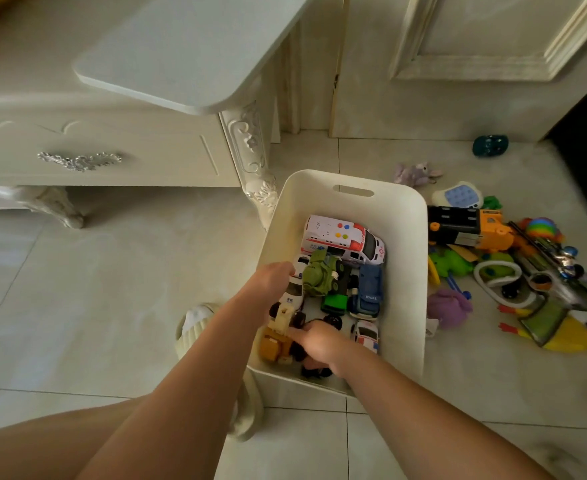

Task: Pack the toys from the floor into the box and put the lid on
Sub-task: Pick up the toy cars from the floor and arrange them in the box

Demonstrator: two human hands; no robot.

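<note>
A white plastic box stands on the tiled floor with several toy vehicles inside: a white ambulance, a green truck, a blue truck and a small white car. My left hand reaches into the box and rests on a white police car. My right hand is inside the near end of the box, fingers closed on a yellow toy vehicle with black wheels. No lid is in view.
A heap of toys lies on the floor right of the box: an orange and black truck, a purple soft toy, a yellow rubber chicken, a toy gun. A white cabinet with a carved leg stands left.
</note>
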